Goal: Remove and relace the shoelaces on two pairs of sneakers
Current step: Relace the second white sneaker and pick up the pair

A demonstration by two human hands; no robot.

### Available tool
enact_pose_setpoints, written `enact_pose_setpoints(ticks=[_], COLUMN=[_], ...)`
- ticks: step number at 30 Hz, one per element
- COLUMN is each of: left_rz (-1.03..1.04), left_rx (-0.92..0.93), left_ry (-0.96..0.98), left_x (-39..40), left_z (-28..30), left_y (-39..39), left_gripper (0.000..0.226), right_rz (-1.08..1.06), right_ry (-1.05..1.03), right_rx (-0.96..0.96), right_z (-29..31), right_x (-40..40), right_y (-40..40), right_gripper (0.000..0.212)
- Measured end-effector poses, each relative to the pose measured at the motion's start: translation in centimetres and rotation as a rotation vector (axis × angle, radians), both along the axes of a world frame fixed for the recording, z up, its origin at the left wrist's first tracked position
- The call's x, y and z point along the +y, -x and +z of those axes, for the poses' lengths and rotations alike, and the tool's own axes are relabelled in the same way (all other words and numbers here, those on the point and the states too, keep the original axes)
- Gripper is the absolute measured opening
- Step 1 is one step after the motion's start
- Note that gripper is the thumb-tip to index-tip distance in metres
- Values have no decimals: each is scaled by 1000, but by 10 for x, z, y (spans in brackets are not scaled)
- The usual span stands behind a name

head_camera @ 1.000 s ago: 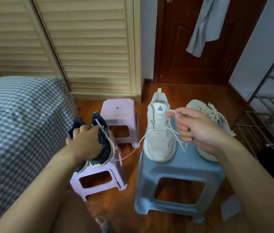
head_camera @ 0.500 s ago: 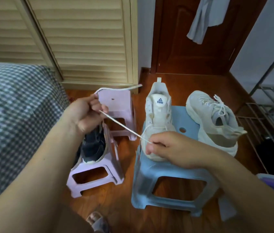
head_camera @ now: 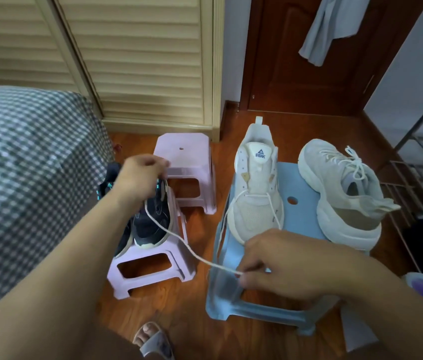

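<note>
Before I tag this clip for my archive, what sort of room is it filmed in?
Most likely a bedroom in a home: a bed with a checked cover stands on the left, louvred closet doors behind it, and a garment hangs on the wooden door.

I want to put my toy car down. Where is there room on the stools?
The far pink stool has a bare top. The blue stool is bare only between the two white sneakers. The near pink stool is crowded by the dark sneakers.
</note>
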State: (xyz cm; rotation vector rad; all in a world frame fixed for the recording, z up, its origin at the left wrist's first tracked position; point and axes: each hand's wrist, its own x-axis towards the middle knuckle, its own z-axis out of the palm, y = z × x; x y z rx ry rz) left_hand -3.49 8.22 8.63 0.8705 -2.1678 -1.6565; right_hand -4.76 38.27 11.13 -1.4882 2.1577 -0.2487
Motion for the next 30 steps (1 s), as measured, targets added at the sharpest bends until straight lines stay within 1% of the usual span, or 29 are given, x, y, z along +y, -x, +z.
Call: enact_pose_setpoints(ticks=[1,2,3,4,5,6,8,9,11,15,19,24,27,30], left_rz=[-115,-229,-323,-393,-435,-458,-473,-463,-431,-380,-354,-338,-320,-294], left_rx=[1,0,-11,-20,-28,-38,-47,-46,-25,-47,-88,-53,-70,-76], left_ry=[1,13,51,106,157,193,249,271,293,358,401,471,459,363], left_x=[15,33,48,60,71,80,92,97,101,104,105,111,119,123], left_z=[4,9,13,13,12,10,3,0,-5,-13,-16,-13,-15,-18], left_y=[-1,-3,-4,-3,-2,1,8,12,20,27,30,31,32,35], left_gripper=[14,15,17,22,26,30,29,24,15,15,15,19,19,17], right_rz=[-41,-140,-283,-440,-583,-696,-806,-818,-802,-806,-820,-803,-763,-773], right_ry=[65,189,329,434,489,510,515,518,528,579,587,583,552,545], right_rx=[-25,-29,24,125,214,248,186,158,167,182,175,150,158,151], right_z=[4,6,5,1,-4,-9,-21,-25,-32,-39,-41,-39,-39,-39], right_x=[-3,-6,-10,-15,-20,-24,-31,-34,-38,-40,-40,-40,-40,-41], right_y=[-1,3,16,33,50,66,85,88,88,88,89,87,87,88], right_gripper=[27,25,22,19,17,15,17,19,23,28,24,13,9,11])
